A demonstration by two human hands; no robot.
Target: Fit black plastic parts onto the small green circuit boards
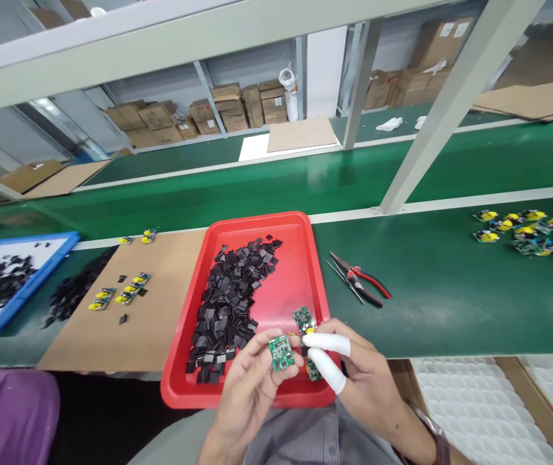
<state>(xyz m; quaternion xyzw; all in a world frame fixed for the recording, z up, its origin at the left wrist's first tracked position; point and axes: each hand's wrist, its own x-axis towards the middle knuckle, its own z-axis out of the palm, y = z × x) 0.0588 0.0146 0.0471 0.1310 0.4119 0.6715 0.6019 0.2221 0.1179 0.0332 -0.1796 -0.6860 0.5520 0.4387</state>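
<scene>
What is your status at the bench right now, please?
Left hand holds one green circuit board. Right hand, white finger cots, holds more boards. Red tray of black pieces directly behind; nothing blocking.

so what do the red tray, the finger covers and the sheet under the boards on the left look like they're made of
Red tray: likely moulded plastic, smooth and slightly glossy, with a rolled rim. Finger covers on the right hand: thin white rubber or latex by the look, matte and snug. Sheet: plain brown cardboard, dull and flat.
</scene>
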